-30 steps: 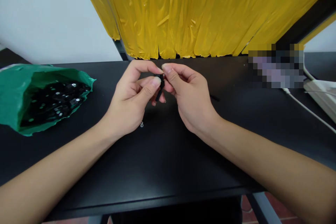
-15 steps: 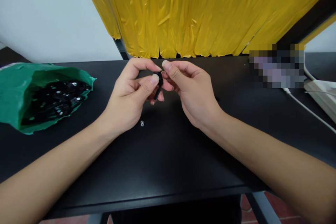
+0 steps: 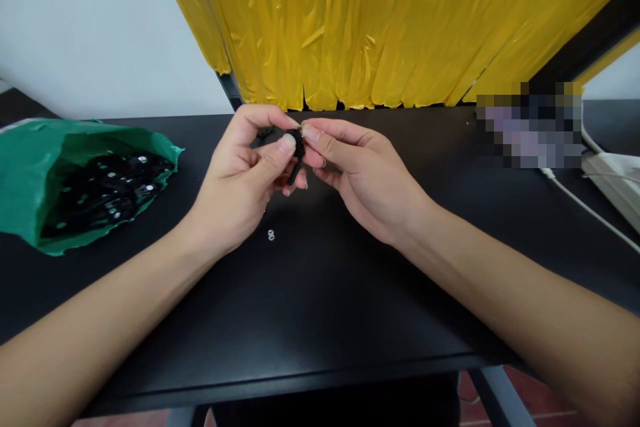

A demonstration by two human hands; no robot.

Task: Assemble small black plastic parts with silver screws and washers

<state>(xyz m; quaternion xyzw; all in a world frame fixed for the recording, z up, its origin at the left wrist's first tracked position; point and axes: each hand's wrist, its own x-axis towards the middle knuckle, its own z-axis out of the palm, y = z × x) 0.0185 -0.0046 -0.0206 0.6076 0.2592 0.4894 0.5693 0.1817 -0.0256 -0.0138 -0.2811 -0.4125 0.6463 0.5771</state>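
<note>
The left hand [image 3: 237,180] still pinches the black part [image 3: 299,145] between thumb and fingers, above the table [image 3: 300,320]; the right hand [image 3: 373,163], its thumb lifted away earlier, now brings narrowed fingertips to the part's upper end (whether gripping anything, I cannot tell).

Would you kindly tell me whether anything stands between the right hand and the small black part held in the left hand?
Nothing visible does. The left hand pinches the black part, and the right hand is close at its upper end, though contact is unclear. The small rings lie apart on the table.
</note>
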